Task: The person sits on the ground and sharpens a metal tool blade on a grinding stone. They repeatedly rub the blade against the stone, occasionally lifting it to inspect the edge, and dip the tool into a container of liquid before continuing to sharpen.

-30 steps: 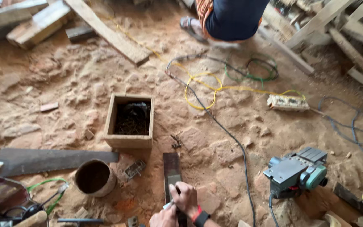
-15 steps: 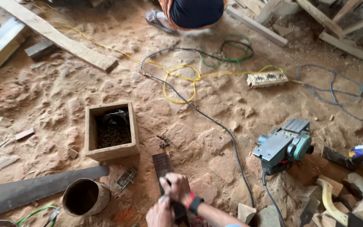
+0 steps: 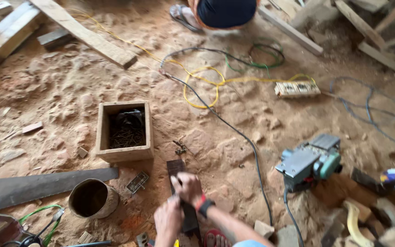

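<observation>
Dark flat metal strip point(image 3: 177, 170) seen lying lengthwise on sandy earth floor point(image 3: 60, 91), near end covered by both hands. Right hand point(image 3: 188, 187), band at wrist, curled over strip, fingers closed round it. Left hand point(image 3: 168, 220) set just behind; finger state cannot be told, motion-blurred. Open wooden box point(image 3: 123, 131) of nails placed just left of strip, round tin point(image 3: 93, 199) below it. Electric planer point(image 3: 310, 160) seen well right, black cable point(image 3: 234, 130) between.
</observation>
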